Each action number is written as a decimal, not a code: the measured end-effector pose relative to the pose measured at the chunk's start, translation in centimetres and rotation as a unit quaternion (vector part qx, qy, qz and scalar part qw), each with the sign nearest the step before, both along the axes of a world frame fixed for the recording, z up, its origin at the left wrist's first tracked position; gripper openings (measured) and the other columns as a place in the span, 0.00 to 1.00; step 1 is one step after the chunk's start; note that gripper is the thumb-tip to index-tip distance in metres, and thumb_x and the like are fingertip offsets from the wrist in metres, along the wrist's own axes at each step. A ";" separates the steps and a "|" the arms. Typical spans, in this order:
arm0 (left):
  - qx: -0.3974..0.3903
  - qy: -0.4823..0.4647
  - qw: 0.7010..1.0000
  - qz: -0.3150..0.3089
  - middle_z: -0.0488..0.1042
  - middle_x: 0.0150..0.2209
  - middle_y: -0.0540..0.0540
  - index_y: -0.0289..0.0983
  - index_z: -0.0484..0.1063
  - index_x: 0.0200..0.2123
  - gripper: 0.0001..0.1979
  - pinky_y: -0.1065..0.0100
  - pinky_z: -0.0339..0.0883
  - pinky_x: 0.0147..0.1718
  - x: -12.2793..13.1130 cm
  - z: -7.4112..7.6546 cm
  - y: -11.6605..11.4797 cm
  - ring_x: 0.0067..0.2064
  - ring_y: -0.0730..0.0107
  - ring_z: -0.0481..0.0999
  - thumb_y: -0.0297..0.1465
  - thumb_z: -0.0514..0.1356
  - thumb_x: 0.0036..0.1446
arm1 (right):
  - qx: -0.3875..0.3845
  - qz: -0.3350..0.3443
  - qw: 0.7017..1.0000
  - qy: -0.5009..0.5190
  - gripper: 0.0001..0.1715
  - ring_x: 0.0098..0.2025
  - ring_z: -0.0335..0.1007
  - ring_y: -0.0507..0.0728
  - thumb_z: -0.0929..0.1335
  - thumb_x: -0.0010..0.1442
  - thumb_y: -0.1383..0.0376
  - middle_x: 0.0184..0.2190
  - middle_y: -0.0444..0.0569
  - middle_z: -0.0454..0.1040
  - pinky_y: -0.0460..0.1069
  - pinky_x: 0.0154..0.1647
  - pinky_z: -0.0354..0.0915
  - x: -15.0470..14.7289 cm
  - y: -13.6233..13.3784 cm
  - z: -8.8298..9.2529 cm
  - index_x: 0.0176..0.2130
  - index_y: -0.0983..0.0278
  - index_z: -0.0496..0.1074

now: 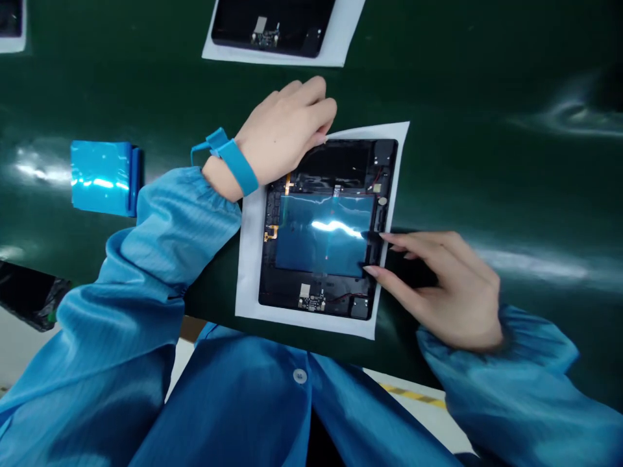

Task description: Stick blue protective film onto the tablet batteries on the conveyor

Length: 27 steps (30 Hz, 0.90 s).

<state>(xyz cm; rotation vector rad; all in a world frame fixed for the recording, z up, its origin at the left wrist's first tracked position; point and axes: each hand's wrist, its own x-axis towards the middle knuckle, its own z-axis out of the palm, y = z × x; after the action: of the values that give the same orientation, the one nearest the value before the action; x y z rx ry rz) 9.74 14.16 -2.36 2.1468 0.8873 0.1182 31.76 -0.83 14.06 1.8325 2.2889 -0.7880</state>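
Observation:
An opened black tablet body [326, 227] lies on a white sheet [248, 259] on the dark green belt [487, 162]. A shiny blue film [321, 233] covers its middle. My left hand [282, 133], with a blue wrist strap [233, 162], rests on the tablet's top left corner, fingers curled down onto it. My right hand [438, 285] lies at the tablet's right edge, fingertips stretched out and touching the edge of the blue film. Nothing is gripped in either hand that I can make out.
A second opened tablet on a white sheet [282, 29] lies further up the belt. A stack of blue film pieces [104, 176] sits at the left. A black bag-like object [29, 295] shows at the lower left edge. Another white sheet [12, 26] peeks in top left.

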 end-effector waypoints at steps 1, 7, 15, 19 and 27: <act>0.000 0.011 1.000 -0.007 0.69 0.56 0.41 0.32 0.71 0.53 0.14 0.51 0.70 0.52 0.1 0.0 -0.1 0.58 0.49 0.72 0.29 0.50 0.73 | 0.006 0.000 1.000 -0.006 0.30 0.43 0.75 0.62 0.75 0.61 0.62 0.43 0.52 0.75 0.58 0.44 0.73 0.0 0.0 0.0 0.61 0.52 0.71; -0.015 -0.039 0.997 0.060 0.70 0.42 0.43 0.35 0.67 0.51 0.13 0.52 0.74 0.44 -0.9 2.4 -0.2 0.46 0.53 0.76 0.29 0.45 0.74 | 0.005 -0.155 0.988 -0.019 0.44 0.31 0.70 0.53 0.76 0.59 0.55 0.52 0.54 0.74 0.52 0.34 0.71 -0.4 0.0 0.3 0.69 0.55 0.61; 0.049 -0.173 0.908 0.379 0.73 0.50 0.47 0.40 0.64 0.53 0.10 0.65 0.72 0.50 -5.8 0.3 6.2 0.48 0.71 0.75 0.37 0.50 0.73 | 0.035 -0.222 0.974 0.031 0.18 0.25 0.68 0.52 0.67 0.67 0.52 0.22 0.44 0.72 0.47 0.27 0.63 0.1 8.4 -3.3 0.36 0.63 0.78; -0.052 0.080 0.866 0.492 0.71 0.56 0.31 0.29 0.67 0.54 0.15 0.49 0.63 0.62 -7.4 -5.8 9.2 0.60 0.51 0.70 0.34 0.55 0.70 | 0.107 -0.300 0.943 -0.094 0.24 0.34 0.71 0.52 0.62 0.71 0.54 0.30 0.50 0.75 0.48 0.36 0.64 2.8 17.5 -7.3 0.40 0.69 0.79; -0.159 0.261 0.812 0.497 0.70 0.59 0.33 0.30 0.67 0.59 0.20 0.48 0.68 0.58 -7.9 -9.9 9.7 0.59 0.51 0.72 0.34 0.59 0.68 | 0.064 -0.421 0.885 -0.191 0.18 0.54 0.73 0.58 0.64 0.72 0.58 0.53 0.56 0.74 0.58 0.56 0.70 4.0 28.1 -9.7 0.52 0.67 0.74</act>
<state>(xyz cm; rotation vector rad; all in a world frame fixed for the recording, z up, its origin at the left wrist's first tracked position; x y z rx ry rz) 1.80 23.91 -12.21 1.2038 2.1234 -0.1074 35.79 27.24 4.39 2.7608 1.2808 -0.2707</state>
